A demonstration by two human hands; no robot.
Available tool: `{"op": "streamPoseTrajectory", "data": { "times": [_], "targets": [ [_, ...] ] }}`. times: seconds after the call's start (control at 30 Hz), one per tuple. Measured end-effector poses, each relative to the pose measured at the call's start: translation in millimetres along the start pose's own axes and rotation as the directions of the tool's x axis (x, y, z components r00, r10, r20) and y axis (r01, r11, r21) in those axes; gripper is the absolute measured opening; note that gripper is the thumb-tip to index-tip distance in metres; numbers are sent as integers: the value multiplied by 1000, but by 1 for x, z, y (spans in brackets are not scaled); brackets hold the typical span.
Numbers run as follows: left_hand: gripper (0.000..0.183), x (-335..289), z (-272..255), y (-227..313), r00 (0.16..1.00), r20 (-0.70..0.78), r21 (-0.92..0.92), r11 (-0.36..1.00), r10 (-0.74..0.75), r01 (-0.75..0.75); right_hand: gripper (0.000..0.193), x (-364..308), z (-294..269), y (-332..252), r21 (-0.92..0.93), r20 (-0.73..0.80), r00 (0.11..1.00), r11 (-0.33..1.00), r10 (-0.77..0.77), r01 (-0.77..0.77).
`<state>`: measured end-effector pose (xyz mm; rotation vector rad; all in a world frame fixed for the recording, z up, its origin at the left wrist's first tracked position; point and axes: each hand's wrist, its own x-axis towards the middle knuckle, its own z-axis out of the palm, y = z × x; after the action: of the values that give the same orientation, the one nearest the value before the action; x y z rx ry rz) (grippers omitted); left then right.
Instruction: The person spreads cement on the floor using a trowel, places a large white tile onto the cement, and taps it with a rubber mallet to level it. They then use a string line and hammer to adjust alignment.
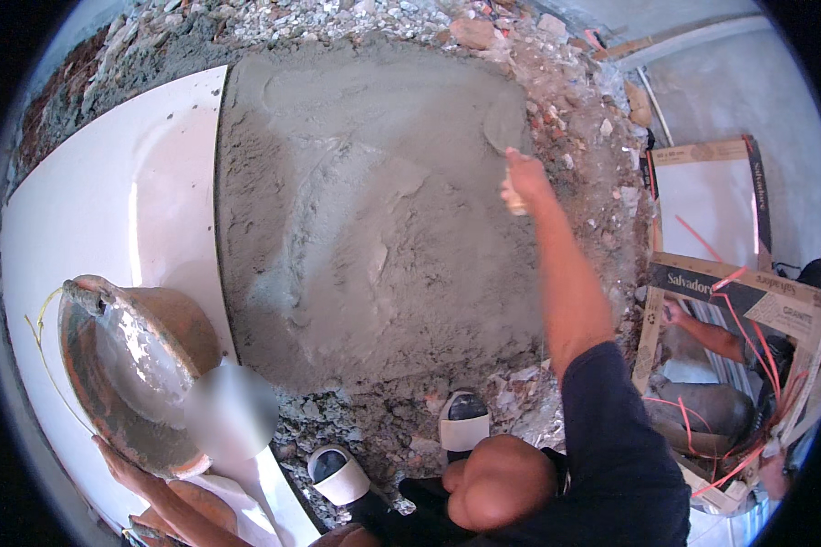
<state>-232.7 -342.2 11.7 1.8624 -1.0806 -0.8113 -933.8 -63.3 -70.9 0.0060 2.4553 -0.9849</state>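
My right hand [525, 180], arm stretched far forward, is closed around the handle of a trowel. The trowel's blade [497, 132], coated in grey, meets the wet mortar bed [410, 219] near its far right edge. At the lower left my left hand [123, 465] grips the near rim of a brown bucket [201, 324]; its fingertips are partly hidden. Wet grey mix coats the bucket's inside, and a yellow cord handle [41, 337] hangs over its outer side. The bucket stands on a large white tile [155, 173], left of the mortar.
Rubble [602, 182] borders the mortar on the right, and gravel [356, 18] at the back. My sandalled feet [465, 421] stand at the near edge. On the right are cardboard-edged tile boxes [711, 205] with red straps; another person's hand [673, 312] shows there.
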Motion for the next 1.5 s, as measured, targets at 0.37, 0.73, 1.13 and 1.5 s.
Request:
{"op": "streamPoseTrajectory", "data": {
  "times": [0.37,0.73,1.13,1.5],
  "targets": [
    [59,4,-5,-9,994,107,-202,978,-21,42,52,-36,179,-136,101,418,886,979,-201,175],
    [52,-4,2,-1,987,161,-307,949,-18,67,58,-55,151,-148,-371,757,641,723,-128,583],
    [50,-10,8,8,985,171,-320,943,-40,94,46,-254,68,18,-369,898,387,120,-212,922],
    [59,-1,-10,6,971,-15,199,952,238,-230,68,2,70,-114,-547,498,775,554,-389,628]
  ]
}}
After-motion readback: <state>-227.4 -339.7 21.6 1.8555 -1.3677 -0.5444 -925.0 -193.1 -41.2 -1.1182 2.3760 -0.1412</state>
